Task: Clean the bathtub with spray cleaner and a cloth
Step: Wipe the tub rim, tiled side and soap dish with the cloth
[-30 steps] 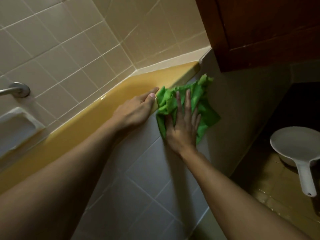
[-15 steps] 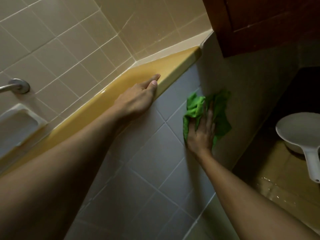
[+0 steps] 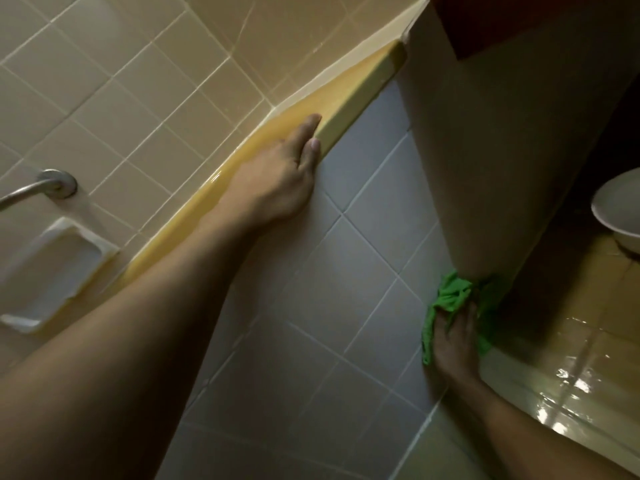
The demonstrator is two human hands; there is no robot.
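The bathtub's yellow rim (image 3: 360, 84) runs diagonally from lower left to upper right, with its grey tiled outer side (image 3: 311, 306) below it. My left hand (image 3: 277, 178) lies flat on the rim, fingers together, holding nothing. A bunched green cloth (image 3: 450, 296) is pressed against the bottom of the tiled side, in the corner by a beige wall. My right hand (image 3: 453, 341) presses on the cloth, fingers spread over it. No spray bottle is in view.
A beige wall panel (image 3: 485, 150) stands right of the tub side, under a dark wood cabinet (image 3: 519, 22). The yellow floor (image 3: 571, 358) at lower right is wet. A white dipper bowl (image 3: 620, 213) sits at the right edge. A soap dish (image 3: 59, 268) and metal bar (image 3: 45, 185) are on the left wall.
My right hand has wiped the cloth down the tiled side, from just under the rim to the floor corner. My left hand has stayed on the rim.
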